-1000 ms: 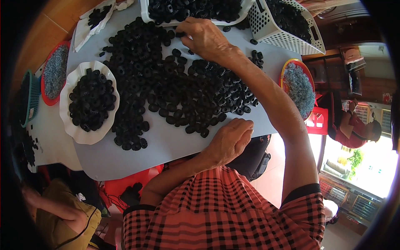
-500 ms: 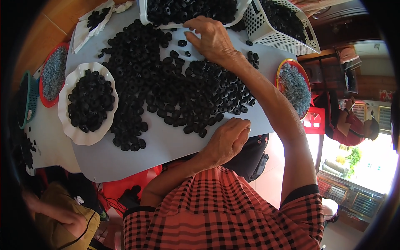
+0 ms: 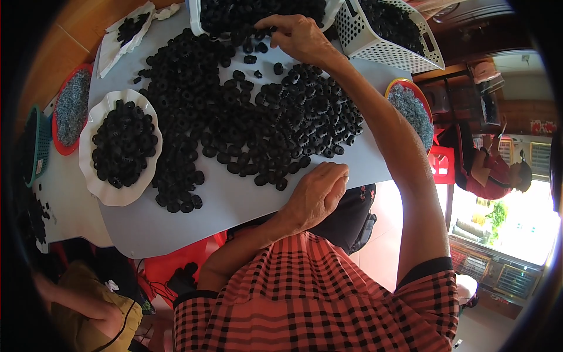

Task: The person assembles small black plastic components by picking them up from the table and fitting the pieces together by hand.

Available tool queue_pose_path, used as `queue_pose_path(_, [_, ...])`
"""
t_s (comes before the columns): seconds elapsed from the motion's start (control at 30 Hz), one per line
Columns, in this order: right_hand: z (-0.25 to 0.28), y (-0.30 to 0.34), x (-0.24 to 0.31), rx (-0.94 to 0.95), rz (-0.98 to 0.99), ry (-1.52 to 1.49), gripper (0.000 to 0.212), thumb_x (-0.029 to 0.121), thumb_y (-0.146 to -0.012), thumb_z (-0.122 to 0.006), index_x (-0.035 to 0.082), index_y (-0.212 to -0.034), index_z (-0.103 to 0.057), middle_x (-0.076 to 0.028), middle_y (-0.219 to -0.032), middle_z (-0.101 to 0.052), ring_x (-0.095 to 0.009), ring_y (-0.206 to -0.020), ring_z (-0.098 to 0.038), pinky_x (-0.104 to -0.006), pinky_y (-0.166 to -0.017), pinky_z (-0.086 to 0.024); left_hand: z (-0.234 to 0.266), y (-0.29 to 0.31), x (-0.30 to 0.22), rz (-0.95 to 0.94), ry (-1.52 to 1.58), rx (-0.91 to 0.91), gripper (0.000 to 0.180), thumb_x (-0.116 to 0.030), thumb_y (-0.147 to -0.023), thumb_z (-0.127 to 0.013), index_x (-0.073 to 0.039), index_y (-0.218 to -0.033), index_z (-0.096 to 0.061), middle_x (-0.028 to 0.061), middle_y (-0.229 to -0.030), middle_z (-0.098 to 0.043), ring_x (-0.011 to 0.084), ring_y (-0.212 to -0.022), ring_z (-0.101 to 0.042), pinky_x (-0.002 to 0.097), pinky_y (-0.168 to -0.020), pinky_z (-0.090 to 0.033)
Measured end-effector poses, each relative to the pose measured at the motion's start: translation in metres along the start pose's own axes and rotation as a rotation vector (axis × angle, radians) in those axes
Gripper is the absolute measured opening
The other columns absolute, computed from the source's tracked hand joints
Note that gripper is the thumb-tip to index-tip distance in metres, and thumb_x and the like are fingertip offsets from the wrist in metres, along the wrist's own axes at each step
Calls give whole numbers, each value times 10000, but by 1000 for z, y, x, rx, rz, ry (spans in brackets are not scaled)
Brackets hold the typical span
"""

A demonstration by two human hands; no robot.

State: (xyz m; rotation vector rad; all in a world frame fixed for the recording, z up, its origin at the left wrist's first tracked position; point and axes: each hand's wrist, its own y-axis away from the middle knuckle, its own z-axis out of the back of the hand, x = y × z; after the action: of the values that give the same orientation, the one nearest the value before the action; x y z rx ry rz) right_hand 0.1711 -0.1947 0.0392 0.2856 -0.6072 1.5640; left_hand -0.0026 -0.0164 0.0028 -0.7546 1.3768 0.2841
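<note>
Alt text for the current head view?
A person's right hand reaches to the near rim of a white tray full of small black parts; the left hand lies curled by the table's near edge. More parts spread between them, with a filled white plate left and perforated basket far right.

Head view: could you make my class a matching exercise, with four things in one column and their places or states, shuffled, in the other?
Things
1. Right hand
2. Left hand
3. Wavy-edged white plate
4. Perforated white basket

Places and states
a. Full of black pieces, at the far right corner of the grey table
b. Loosely curled, by the table's near edge
c. Fingers reaching toward pieces at the near side of the white tub
d. Heaped with pieces, on the table's left side

Right pairs: 1-c; 2-b; 3-d; 4-a.
</note>
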Motion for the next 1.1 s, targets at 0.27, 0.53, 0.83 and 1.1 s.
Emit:
queue_pose_path(0.27, [0,39,5,-213,-16,-37,237,52,-807,-521,45,-947,-711,-128,-612,-628,-187,-522,-615,-324,-562,-507,-3,2,4,2,-11,-5,124,27,-835,-562,48,-952,-524,184,-807,-588,319,-731,-599,362,-687,-491])
queue_pose_path(0.53, [-4,63,6,-246,74,19,207,53,-847,-557,52,-993,-704,-82,-595,-616,-111,-488,-543,-271,-505,-460,-3,2,7,20,-23,-1,120,-26,-870,-551,51,-961,-541,191,-832,-606,311,-758,-620,357,-700,-496])
queue_pose_path(0.83, [-5,61,10,-158,82,28,199,49,-854,-548,42,-980,-703,-99,-721,-666,-145,-551,-588,-289,-575,-501,-4,2,7,8,-33,-18,106,-24,-874,-543,45,-953,-548,185,-826,-611,306,-747,-624,349,-691,-497])
queue_pose_path(1.1, [-4,56,4,-222,129,32,198,53,-859,-553,40,-988,-703,-95,-745,-681,-145,-572,-607,-282,-580,-507,-3,1,3,35,-41,-7,94,-20,-875,-538,41,-946,-542,181,-829,-614,311,-749,-621,349,-690,-497])
